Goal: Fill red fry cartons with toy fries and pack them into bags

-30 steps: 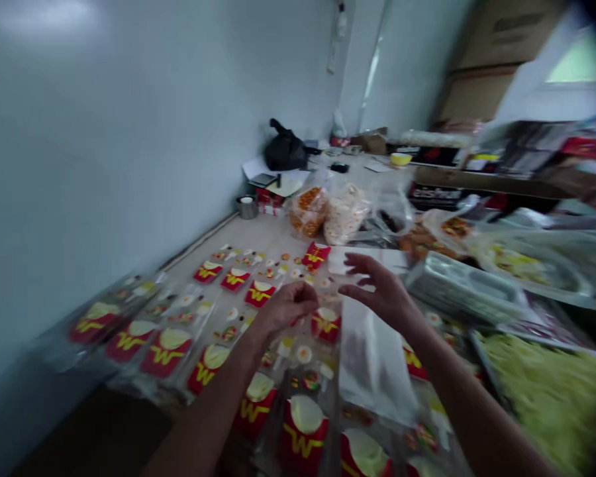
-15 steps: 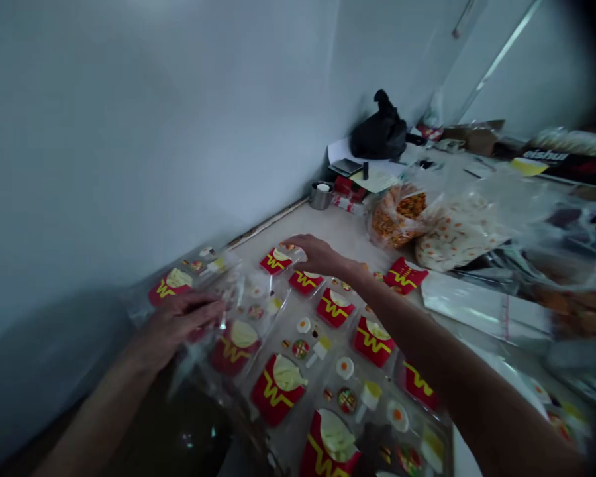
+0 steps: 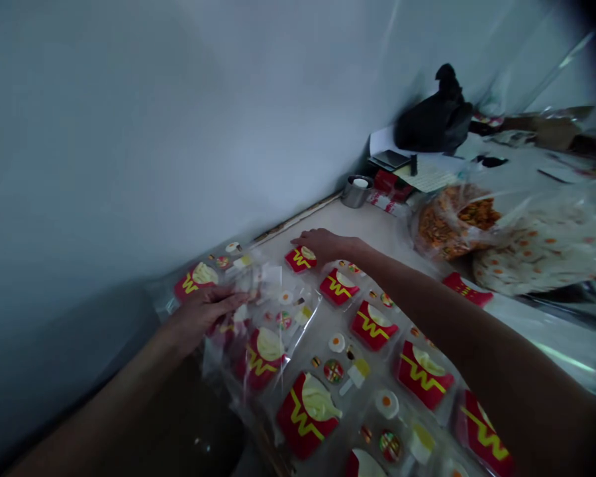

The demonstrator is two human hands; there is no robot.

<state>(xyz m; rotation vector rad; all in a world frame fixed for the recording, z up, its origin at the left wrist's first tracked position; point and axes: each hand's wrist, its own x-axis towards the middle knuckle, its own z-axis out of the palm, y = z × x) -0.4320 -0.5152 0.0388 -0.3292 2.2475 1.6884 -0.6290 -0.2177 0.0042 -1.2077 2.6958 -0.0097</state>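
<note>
My left hand [image 3: 203,317] is closed on a bunch of clear plastic packets [image 3: 265,348], with thumb and fingers pinching their upper part. Through the film show red fries-box shapes with a yellow zigzag and small food-shaped pieces. Beyond, my right hand [image 3: 322,244] bends over another clear packet with a red fries-box piece [image 3: 300,258]; its fingers close at the packet's top, covering the small pieces. Similar packets [image 3: 375,326] lie in overlapping rows under my right forearm. One more packet [image 3: 196,279] lies against the wall behind my left hand.
A wall [image 3: 179,132] rises along the left of the table [image 3: 345,228]. Farther back stand a metal cup [image 3: 356,191] and a black bag [image 3: 434,119]. To the right lie a bag of orange pieces [image 3: 451,222], a bag of white pieces [image 3: 541,248] and a loose red piece [image 3: 467,289].
The view has swung to the right. My right hand has shifted slightly left with the packet under it and now covers its small pieces. My left hand still grips the bunch of packets.
</note>
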